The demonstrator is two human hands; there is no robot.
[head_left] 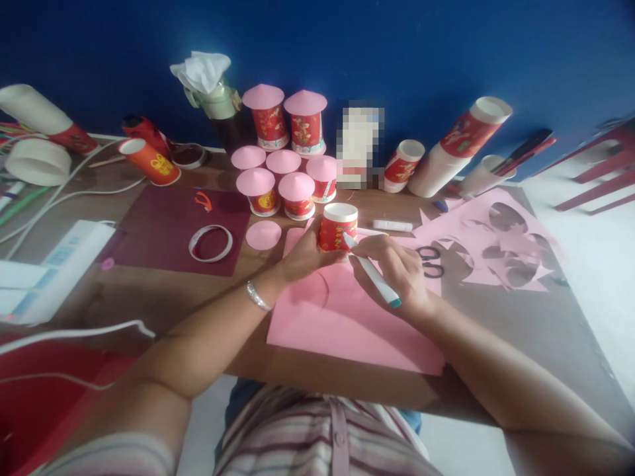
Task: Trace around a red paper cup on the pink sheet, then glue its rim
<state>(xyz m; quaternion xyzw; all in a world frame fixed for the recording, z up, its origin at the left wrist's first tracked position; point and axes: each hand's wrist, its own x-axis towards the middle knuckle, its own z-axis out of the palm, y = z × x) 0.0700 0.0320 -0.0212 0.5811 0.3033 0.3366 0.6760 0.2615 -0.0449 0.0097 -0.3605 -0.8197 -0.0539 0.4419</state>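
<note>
Here, left hand (pixel 308 252) clasps red cup (pixel 332 233) over pink paper (pixel 357 330), between desk's (pixel 248 354) front and back edges; right hand (pixel 405 270) pinches white marker (pixel 373 276), long axis slanting from cup toward front-right corner.

Brown table (pixel 143 304), maroon sheet (pixel 153 231) left, pink sheets (pixel 317 327) mid-front, holed pink paper (pixel 471 228) right, pink-topped cups (pixel 296 188) behind

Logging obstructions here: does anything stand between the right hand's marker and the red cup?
Nothing visible does: the right hand holds the marker with its tip against or just off the red cup, gripped by the left hand.
</note>
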